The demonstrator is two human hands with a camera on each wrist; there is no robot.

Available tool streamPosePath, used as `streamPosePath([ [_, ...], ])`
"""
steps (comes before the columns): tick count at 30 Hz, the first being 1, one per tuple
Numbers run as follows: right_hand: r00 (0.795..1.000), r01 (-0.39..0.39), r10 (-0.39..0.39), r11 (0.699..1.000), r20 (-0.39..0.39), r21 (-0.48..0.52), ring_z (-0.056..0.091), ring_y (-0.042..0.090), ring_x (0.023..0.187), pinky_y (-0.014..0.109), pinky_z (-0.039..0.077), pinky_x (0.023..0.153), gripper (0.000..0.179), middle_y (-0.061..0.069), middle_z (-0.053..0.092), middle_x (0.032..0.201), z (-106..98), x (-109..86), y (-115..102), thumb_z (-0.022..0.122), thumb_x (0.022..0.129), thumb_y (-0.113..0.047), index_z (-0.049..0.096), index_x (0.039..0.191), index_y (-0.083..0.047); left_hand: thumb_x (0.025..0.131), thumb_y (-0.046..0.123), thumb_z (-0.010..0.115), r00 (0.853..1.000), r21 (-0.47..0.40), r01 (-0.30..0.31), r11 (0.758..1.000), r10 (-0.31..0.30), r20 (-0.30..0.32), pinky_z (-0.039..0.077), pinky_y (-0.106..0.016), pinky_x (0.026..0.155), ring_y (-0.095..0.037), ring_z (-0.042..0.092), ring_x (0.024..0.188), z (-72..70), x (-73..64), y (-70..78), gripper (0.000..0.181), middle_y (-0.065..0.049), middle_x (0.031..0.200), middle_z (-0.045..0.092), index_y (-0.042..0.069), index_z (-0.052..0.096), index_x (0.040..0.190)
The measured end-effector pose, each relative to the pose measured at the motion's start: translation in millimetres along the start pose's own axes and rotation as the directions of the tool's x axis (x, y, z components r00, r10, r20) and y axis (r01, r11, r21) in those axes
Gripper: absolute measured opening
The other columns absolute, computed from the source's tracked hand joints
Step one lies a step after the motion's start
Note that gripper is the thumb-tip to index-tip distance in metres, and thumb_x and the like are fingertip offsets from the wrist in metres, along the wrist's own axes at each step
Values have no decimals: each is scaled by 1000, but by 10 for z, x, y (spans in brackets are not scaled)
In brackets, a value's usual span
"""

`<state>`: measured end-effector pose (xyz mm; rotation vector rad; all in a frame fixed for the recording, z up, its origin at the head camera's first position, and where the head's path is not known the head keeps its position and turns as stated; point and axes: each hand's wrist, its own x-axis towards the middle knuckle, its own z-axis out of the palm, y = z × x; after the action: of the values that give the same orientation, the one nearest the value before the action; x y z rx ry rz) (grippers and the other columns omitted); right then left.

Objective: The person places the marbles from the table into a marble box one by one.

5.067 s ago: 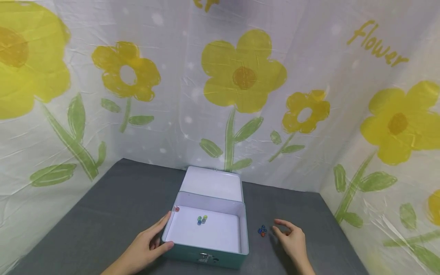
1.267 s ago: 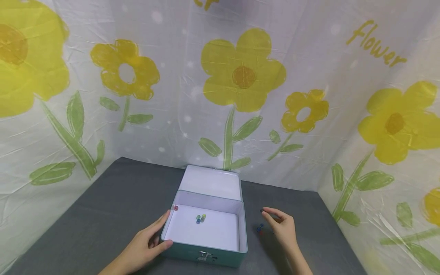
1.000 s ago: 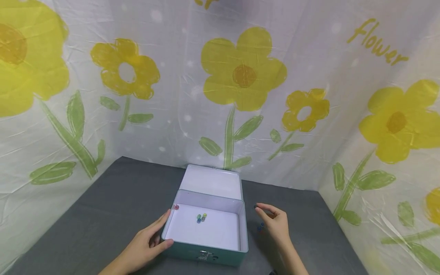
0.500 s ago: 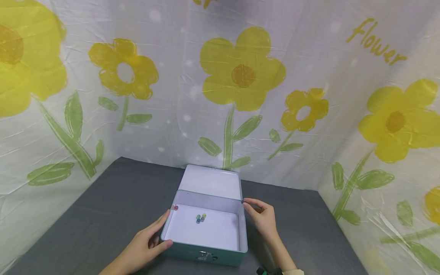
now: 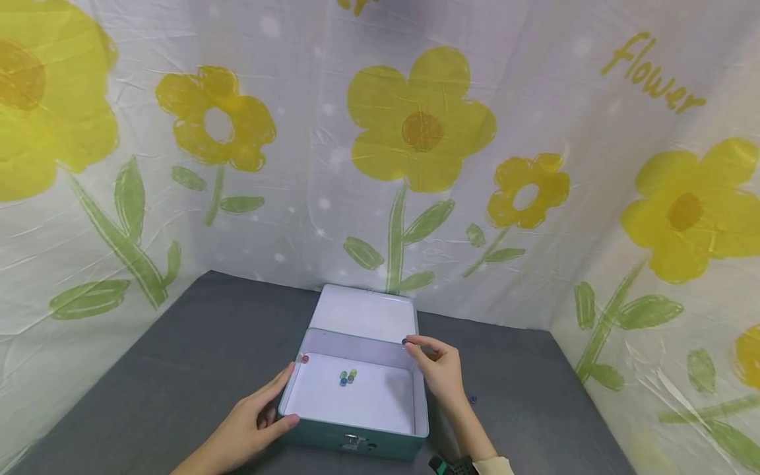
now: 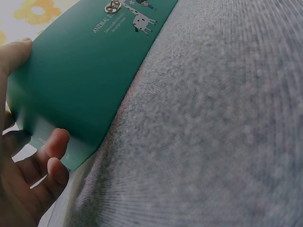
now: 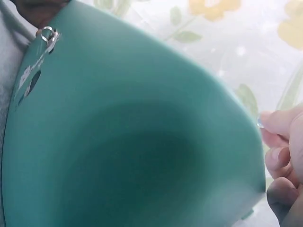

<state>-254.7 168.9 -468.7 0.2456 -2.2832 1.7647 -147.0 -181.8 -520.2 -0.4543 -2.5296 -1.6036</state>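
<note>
A green tin box [image 5: 320, 432] with a white inside stands with its lid [image 5: 365, 313] folded back. My left hand [image 5: 249, 419] holds the box's front left corner, thumb at the front rim and fingers along the left wall. Between thumb and index finger, my right hand [image 5: 442, 373] pinches a small dark marble [image 5: 406, 341] above the back right of the box. In the right wrist view that marble [image 7: 260, 123] looks like clear glass. Inside, several marbles [image 5: 343, 382] cluster on the floor, and a red marble [image 5: 305, 359] sits by the back left corner.
On the dark grey tabletop [image 5: 237, 343], a blue marble [image 5: 472, 399] lies right of my right forearm, which hides part of the table there. A flower-printed curtain [image 5: 297, 218] rises behind the table and at both sides.
My right hand has picked up a marble from the group right of the box and carried it left over the right wall. The left hand keeps its place on the box.
</note>
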Motion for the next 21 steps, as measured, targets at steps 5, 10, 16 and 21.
streamPosePath([
  [5,1000,7,-7,1000,27,17,40,7,48,19,32,47,14,7,79,102,79,14,-69,81,95,-12,84,107,-7,95,30,82,1000,2,3,1000,-3,-3,45,-22,58,0,44,62,1,-8,-8,81,-13,139,56,18,43,164],
  [10,999,22,-23,999,46,33,55,8,56,20,35,50,14,11,80,107,145,47,-127,82,94,-11,84,107,-7,95,31,82,1000,10,-6,1000,6,-9,45,-22,57,0,43,62,11,-2,-10,81,-14,142,56,16,43,164],
  [16,997,32,-33,999,71,23,64,11,65,20,36,52,13,11,79,109,221,57,-181,82,95,-11,84,107,-7,95,30,82,999,15,-28,1000,28,-20,45,-22,57,1,43,62,9,-7,3,80,-14,142,57,15,43,164],
  [21,995,46,-49,998,90,39,40,7,49,20,30,48,13,9,77,96,294,66,-223,82,95,-12,84,107,-10,95,31,82,999,20,-32,999,32,-14,45,-22,56,1,43,61,1,-10,-1,80,-12,138,57,16,43,164],
])
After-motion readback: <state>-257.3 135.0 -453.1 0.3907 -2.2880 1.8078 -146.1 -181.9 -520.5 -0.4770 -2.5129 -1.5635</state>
